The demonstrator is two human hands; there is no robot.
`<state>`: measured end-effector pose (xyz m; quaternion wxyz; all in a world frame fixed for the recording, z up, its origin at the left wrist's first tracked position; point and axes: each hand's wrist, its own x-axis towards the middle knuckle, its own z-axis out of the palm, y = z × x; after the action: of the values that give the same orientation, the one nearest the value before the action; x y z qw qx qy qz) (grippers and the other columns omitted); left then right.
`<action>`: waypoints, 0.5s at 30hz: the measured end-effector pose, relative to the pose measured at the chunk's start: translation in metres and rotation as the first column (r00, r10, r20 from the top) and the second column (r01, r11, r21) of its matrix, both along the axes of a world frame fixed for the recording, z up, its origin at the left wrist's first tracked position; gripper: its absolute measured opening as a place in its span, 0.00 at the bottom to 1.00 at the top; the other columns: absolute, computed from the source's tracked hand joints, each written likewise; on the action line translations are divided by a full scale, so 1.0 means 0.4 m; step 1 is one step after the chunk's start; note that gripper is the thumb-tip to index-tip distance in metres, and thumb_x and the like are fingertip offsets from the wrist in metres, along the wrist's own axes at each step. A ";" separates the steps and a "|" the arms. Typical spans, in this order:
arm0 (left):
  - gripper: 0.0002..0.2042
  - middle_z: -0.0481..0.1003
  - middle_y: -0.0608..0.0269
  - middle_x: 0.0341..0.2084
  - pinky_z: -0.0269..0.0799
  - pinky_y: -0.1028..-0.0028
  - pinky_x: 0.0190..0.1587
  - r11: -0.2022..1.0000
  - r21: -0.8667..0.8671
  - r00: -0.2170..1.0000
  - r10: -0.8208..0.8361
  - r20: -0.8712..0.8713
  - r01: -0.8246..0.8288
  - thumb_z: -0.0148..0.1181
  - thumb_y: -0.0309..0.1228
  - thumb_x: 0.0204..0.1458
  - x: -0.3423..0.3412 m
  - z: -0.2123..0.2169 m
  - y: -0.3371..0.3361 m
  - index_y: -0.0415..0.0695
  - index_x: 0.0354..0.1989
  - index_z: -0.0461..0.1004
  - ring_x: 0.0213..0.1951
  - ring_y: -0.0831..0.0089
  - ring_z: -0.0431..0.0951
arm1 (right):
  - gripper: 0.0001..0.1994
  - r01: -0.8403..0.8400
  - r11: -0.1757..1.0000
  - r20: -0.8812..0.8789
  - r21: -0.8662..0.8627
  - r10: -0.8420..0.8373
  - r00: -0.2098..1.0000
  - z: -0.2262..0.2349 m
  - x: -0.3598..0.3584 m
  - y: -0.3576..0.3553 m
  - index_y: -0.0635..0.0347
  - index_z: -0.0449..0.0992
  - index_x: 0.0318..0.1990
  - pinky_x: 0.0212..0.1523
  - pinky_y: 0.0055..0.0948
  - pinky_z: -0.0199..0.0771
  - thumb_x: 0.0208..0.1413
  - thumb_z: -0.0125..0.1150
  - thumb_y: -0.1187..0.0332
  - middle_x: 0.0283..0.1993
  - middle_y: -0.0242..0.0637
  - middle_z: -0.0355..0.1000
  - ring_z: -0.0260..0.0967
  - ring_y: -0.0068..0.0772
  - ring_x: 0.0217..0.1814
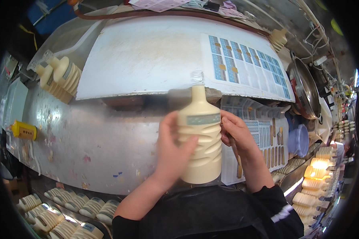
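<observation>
In the head view, a cream bottle (203,137) with a clear threaded neck stood nearly upright in front of the person's dark clothing, between both hands. The left hand (167,147), slightly blurred, had its fingers clamped on the bottle's left side, thumb across the ribs. The right hand (240,133) had its fingers closed on a thin brown tool (234,150), beside the right end of the grey-green label band (203,119); whether they also pressed the bottle could not be told.

Open room lay left of the left hand, over the bare metal counter (95,151), reaching to a yellow container (24,130). Ahead, the neck overlapped the near edge of a white board (143,55). Rightward, room was tighter: label sheets (270,145), then a purple bucket (298,140). Bottle rows (77,202) lined the counter's near-left edge.
</observation>
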<state>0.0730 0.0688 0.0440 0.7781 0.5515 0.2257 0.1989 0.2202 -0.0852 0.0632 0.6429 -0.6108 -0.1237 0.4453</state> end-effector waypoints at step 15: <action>0.31 0.62 0.48 0.70 0.60 0.62 0.72 0.974 -0.226 0.996 0.013 0.090 0.008 0.45 0.23 0.61 0.016 0.017 -0.014 0.32 0.75 0.52 0.69 0.60 0.66 | 0.23 -0.004 0.999 0.355 0.046 -0.013 0.935 -0.002 -0.036 0.007 0.67 0.64 0.70 0.61 0.25 0.69 0.70 0.51 0.72 0.60 0.38 0.73 0.69 0.23 0.61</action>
<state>0.0793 0.0631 0.0506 0.8449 0.4494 0.2121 0.1978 0.2059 -0.0825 0.0623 0.6249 -0.6666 -0.2464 0.3232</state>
